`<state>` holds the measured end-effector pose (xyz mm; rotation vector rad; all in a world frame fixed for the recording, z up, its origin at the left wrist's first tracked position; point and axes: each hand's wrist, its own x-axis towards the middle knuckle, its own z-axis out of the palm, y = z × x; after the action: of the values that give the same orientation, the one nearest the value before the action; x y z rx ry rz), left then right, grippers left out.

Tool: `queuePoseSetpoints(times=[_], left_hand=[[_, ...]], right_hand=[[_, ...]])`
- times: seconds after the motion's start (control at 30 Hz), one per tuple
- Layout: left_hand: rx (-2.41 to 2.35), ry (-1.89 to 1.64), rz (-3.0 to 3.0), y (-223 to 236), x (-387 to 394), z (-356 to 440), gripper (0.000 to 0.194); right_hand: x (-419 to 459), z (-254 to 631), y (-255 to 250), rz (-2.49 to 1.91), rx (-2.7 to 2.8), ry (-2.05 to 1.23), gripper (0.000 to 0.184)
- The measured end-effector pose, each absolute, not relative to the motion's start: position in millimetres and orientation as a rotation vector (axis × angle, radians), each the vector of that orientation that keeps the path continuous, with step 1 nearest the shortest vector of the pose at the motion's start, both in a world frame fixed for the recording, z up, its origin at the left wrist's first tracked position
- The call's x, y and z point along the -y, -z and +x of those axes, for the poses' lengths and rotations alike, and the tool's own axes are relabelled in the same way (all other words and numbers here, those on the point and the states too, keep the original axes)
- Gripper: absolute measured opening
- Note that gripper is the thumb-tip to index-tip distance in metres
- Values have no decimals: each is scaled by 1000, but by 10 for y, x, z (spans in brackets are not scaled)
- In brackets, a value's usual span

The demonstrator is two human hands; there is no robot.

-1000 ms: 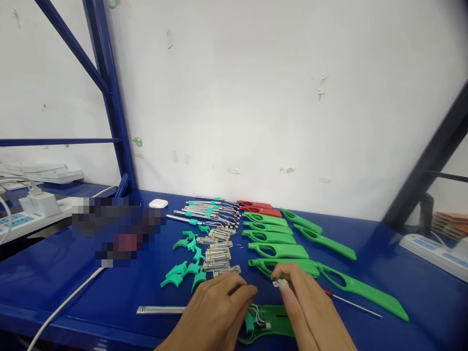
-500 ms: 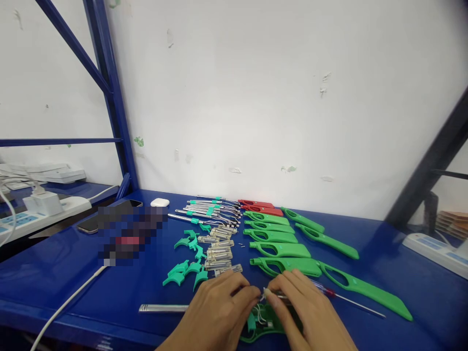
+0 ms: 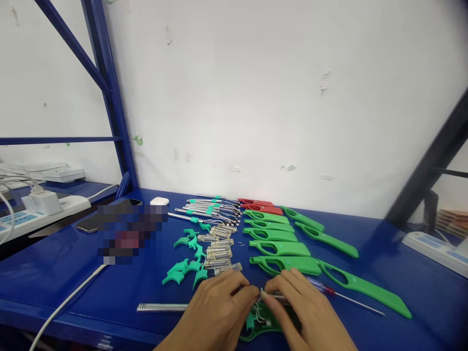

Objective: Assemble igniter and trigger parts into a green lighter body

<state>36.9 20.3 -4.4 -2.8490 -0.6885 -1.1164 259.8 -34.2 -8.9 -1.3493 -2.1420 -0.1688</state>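
Note:
My left hand (image 3: 217,312) and my right hand (image 3: 305,314) meet at the bottom middle, over a green plastic lighter shell (image 3: 261,327) with white wires inside. Both hands have their fingertips pinched together on a small clear part (image 3: 266,294) just above the shell. A metal tube (image 3: 163,307) lies left of my left hand. A red-handled screwdriver (image 3: 341,295) lies to the right of my right hand.
On the blue bench (image 3: 54,273) lie rows of green shells (image 3: 280,248), two red shells (image 3: 258,205), teal triggers (image 3: 185,270), clear parts (image 3: 218,253) and metal tubes (image 3: 204,210). A phone (image 3: 98,219), earbud case (image 3: 159,201), white cable (image 3: 69,300) and power strips (image 3: 435,246) stand around.
My right hand moved left and down from above the green shell to meet my left hand, and both now pinch the small part over the shell.

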Motion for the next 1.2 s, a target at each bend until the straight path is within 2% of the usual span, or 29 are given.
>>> queuePoseSetpoints(times=[0.23,0.4,0.67,1.0,1.2], left_hand=[[700,1132,-2871,53,-198,350,28],[720,1214,-2824,74,-224,363,26],[758,1219,-2830,72,-195,379,25],[740,1175,-2836,47,-183,364,22],[682,1167,-2797,43,-174,367,22]], right_hand=[[321,2608,92,-1336,2134,198,13],[331,2614,37,-1244,2158,308,26],[287,2593,48,-1239,2153,327,22],[327,2517,-83,-1141,2106,466,36],[284,2522,-31,-1189,2168,406,33]])
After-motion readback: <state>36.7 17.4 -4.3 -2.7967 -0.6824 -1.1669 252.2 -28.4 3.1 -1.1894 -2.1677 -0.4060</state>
